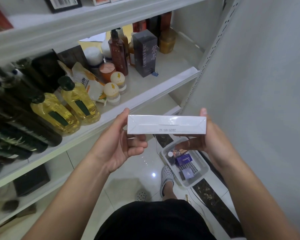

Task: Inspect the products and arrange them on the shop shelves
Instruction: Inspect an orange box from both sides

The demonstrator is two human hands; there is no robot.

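A long white box (166, 124) wrapped in clear film is held level in front of me, its narrow side up with a printed date on it. My left hand (123, 144) grips its left end, thumb on top and fingers curled beneath. My right hand (204, 135) grips the right end the same way. The box hovers just below the front edge of the middle shelf (163, 87), which carries oil bottles (80, 101), a dark pump bottle (118, 51) and a dark tall carton (145, 52).
A white plastic basket (197, 177) with purple boxes stands on the tiled floor by my sandalled foot (166, 177). A grey wall rises at right. Dark bottles (16, 122) fill the shelf's left end. Lower shelves hold dark items. A cable lies on the floor.
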